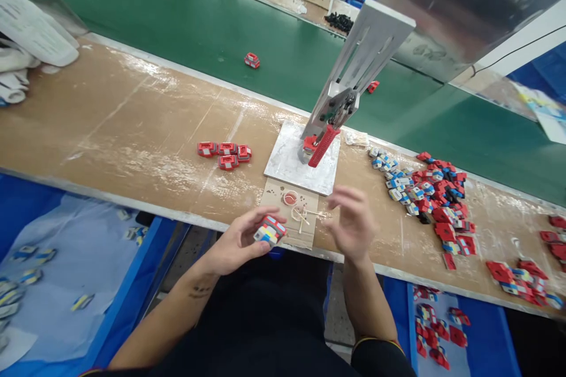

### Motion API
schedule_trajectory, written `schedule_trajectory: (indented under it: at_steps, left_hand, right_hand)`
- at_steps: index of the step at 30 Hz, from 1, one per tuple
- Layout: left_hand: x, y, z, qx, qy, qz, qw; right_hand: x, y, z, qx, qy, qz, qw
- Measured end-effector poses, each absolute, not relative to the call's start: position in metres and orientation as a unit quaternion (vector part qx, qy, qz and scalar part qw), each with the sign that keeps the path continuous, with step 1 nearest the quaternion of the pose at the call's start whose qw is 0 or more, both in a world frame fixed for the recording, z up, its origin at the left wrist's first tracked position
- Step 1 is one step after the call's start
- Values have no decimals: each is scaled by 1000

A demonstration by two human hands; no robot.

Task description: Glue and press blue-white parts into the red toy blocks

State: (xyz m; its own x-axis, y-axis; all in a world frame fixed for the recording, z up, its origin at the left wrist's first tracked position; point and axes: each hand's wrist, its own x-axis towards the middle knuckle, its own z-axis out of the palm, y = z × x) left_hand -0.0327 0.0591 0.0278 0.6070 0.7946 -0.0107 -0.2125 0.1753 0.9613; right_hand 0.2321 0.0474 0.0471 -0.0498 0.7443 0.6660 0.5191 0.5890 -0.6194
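In my left hand (239,241) is a small toy car (269,232) with red, white, blue and yellow parts, held between thumb and fingers over the table's near edge. My right hand (352,222) is raised at the same edge, fingers apart and slightly blurred, with nothing visible in it. Between the hands lies a cardboard piece (289,235) bearing a small cup of red paint (290,198) and several cotton swabs (302,221). Beyond it stands a metal clamp press with a red handle (325,146) on a white base plate (283,156); a red part (309,142) sits under the press.
Several red car shells (227,149) are left of the press. A heap of red and white-blue car parts (435,194) lies to the right. A green conveyor belt (177,17) runs behind, carrying a toy car (252,60). Blue bins (132,283) flank me.
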Motion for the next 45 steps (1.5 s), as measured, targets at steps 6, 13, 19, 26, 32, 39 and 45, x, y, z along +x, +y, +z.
schedule_trajectory:
  at_steps: [6, 13, 19, 26, 32, 39, 45]
  left_hand:
    - [-38, 101, 14, 541, 303, 431, 656]
    - [7, 230, 36, 844, 166, 251, 444]
    - [45, 286, 48, 900, 67, 141, 408]
    - [38, 282, 48, 892, 93, 118, 426]
    - [5, 270, 50, 855, 100, 184, 474]
    - [-19, 201, 48, 697, 47, 351, 624]
    - [28, 163, 46, 652, -19, 336, 680]
  right_hand:
    - [248, 100, 59, -515, -715, 135, 453]
    - [241, 114, 68, -466, -744, 245, 411]
    - [235, 97, 88, -449, -735, 265, 433]
    - [242, 100, 163, -282, -716, 305, 561]
    - [255, 178, 185, -292, -671, 214, 646]
    - [218, 110, 81, -396, -637, 220, 624]
    - [211, 72, 39, -387, -486, 413, 666]
